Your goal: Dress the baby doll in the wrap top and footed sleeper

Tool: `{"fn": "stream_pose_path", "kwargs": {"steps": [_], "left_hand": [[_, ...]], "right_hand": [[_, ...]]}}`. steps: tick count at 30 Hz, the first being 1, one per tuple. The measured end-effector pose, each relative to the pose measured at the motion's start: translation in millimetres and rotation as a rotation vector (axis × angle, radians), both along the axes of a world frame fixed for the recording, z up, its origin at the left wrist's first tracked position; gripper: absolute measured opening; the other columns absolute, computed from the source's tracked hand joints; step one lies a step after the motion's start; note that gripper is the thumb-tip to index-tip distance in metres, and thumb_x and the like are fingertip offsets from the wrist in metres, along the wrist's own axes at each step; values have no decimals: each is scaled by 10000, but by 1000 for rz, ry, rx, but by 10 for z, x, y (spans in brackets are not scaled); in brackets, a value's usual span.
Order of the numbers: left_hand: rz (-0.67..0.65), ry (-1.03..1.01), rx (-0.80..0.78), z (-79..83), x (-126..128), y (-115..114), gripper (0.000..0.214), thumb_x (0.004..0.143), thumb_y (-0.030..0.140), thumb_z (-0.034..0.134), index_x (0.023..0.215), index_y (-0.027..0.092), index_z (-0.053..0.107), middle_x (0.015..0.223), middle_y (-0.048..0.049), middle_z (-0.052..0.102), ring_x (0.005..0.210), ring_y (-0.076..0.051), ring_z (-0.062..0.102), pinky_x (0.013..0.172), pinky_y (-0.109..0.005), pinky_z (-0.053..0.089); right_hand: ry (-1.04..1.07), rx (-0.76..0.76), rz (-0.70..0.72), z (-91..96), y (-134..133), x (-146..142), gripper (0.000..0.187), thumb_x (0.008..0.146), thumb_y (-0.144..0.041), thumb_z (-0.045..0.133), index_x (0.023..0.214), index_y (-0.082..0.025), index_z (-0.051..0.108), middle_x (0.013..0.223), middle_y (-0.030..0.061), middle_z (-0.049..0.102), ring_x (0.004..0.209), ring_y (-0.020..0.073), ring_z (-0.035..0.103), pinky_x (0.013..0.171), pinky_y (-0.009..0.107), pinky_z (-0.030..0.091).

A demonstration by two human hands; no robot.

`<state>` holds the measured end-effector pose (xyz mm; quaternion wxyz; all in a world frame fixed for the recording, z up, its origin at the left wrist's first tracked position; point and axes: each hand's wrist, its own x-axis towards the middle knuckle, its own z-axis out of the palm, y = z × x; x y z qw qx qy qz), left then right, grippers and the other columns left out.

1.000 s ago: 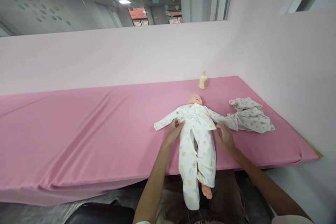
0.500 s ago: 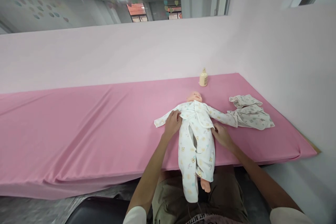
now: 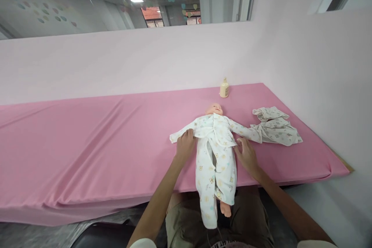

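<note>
A baby doll (image 3: 214, 109) lay on its back on a long table covered with a pink sheet (image 3: 87, 143), near the right end of the table. Its head pointed to the wall (image 3: 145, 62) and its legs hung over the near edge, above the person's lap. The doll wore a white printed sleepsuit (image 3: 215, 151) with both sleeves spread out to the sides. One bare foot (image 3: 225, 208) came out of the right trouser leg, while the other leg of the sleepsuit hung down limp.

The left hand (image 3: 185, 145) rested on the sleeve on the person's left side, close to the doll's armpit. Its fingers were bent over the cloth, but I could not tell if they really pinched it or only pressed on it. The right hand (image 3: 246, 154) lay flat on the sheet just beside the doll's other side. Its fingers were stretched and loose, the tips touched the edge of the sleepsuit, and it grasped nothing.

A loose garment (image 3: 276, 130) of similar printed cloth lay crumpled on the sheet, touching the end of the right sleeve. A small cream bottle (image 3: 224, 88) stood upright beyond the doll's head, near the wall.
</note>
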<state>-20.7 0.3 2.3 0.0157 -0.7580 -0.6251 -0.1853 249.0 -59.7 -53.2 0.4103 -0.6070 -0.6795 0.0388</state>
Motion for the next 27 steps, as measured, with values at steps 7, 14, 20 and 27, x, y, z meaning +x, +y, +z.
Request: {"fn": "stream_pose_path", "kwargs": {"steps": [7,14,20,27], "left_hand": [[-240,5,230,72,169,-302,164,879,146,422,882,185,581,875,-100,647,916,-241,610,802,-350,457],[-429,59,262,257,298,-406,203,888,106,380,798,185,544,801,-70,594,797,-204,566,776,-352,450],[-525,235,156,356,157,-729,153,877,109,451,845,198,571,845,-76,584,810,-230,562,714,-363,428],[-541,1,104,250,226,-669,192,961,166,372,982,196,561,943,-62,608,895,-203,577,787,-349,464]], "right_hand": [[-213,160,160,319,143,-279,244,874,-123,407,983,-202,610,978,95,623,950,256,541,859,401,424],[-167,143,339,574,119,-361,167,874,-114,435,789,-206,546,771,37,575,745,194,501,703,323,404],[-499,155,487,592,-207,-187,188,914,-157,477,748,-212,545,822,42,583,778,195,510,732,340,390],[-372,40,571,614,-207,-268,189,972,-275,452,838,-214,570,846,33,596,807,172,548,747,325,430]]}}
